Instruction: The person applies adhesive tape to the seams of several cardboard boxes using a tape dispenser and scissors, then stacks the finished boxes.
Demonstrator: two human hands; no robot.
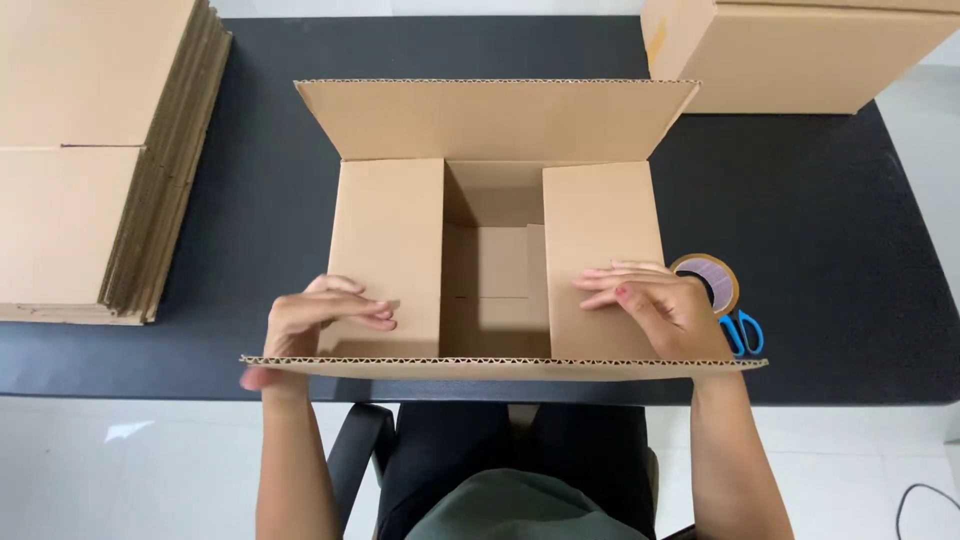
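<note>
Cardboard fills most of what I see: an open box (497, 260) sits on the black table (830, 250) right in front of me, its far long flap (495, 120) standing up and leaning away, its near long flap (500, 366) folded out toward my body so I look at its corrugated edge. The two short side flaps are pushed down over the opening, with a gap between them through which the bottom of the box shows.

My left hand (320, 315) lies flat on the left side flap (390, 255), fingers stretched out and pointing inward, thumb tucked at the flap's near edge. It presses rather than grasps; nothing is closed inside it. My right hand (655, 305) rests the same way on the right side flap (600, 250), fingers spread loosely and pointing toward the middle, palm down, holding nothing.

Just beside my right hand, on the table, lies a roll of brown tape (712, 275), and touching or almost touching it are scissors with blue handles (745, 332), partly hidden behind the near flap. To my left, well apart from the box, a tall stack of flattened cardboard (90, 160) rests on the table edge. At the far right corner stands another closed box (800, 50).
</note>
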